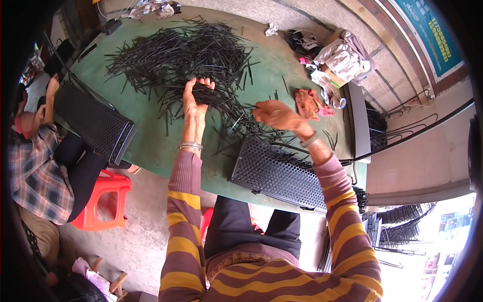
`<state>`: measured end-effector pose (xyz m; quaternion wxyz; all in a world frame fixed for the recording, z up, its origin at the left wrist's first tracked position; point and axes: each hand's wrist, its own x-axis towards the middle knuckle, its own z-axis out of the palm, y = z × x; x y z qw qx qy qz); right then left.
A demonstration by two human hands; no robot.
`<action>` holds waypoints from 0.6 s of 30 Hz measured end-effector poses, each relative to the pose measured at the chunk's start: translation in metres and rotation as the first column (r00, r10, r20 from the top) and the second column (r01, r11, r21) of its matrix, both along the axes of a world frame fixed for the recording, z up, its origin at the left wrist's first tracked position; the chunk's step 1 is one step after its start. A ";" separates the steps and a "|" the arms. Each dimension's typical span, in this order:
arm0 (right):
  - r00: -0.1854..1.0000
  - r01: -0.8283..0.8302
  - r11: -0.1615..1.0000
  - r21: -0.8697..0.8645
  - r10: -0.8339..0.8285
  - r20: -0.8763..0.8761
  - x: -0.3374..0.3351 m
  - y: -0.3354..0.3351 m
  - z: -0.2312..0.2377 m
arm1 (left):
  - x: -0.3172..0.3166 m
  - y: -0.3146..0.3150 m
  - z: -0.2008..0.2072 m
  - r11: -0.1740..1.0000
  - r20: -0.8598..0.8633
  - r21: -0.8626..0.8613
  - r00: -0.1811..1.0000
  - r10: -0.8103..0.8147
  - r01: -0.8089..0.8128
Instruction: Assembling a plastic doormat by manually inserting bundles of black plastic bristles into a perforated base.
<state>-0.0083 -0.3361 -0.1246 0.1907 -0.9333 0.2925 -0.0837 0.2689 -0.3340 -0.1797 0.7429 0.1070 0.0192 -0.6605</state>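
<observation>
Well, slim black sticks (208, 95) (a bristly bunch) in the left hand (195, 102).

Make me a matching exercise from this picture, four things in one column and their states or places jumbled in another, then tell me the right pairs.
Things:
1. Left hand
2. Near tray
3. Left stool
4. Red rag

States or places:
A. On the floor
B. Black, dotted with holes
C. Gripping dark strips
D. Crumpled on the table, to the right of the right hand

Right pairs: 1-C, 2-B, 3-A, 4-D.
</observation>
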 end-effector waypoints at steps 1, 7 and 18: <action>0.990 0.016 0.978 0.208 -0.044 0.133 0.007 0.007 0.017 | 0.016 0.012 -0.004 0.999 0.043 0.047 0.999 0.026 -0.028; 0.915 0.321 0.941 0.104 -0.336 0.221 0.054 0.006 0.026 | -0.040 0.039 0.007 0.972 0.208 0.033 0.949 -0.236 0.234; 0.940 0.269 0.962 0.044 -0.253 -0.228 0.128 0.031 0.035 | -0.030 0.051 -0.019 0.969 0.308 0.218 0.934 -0.180 0.114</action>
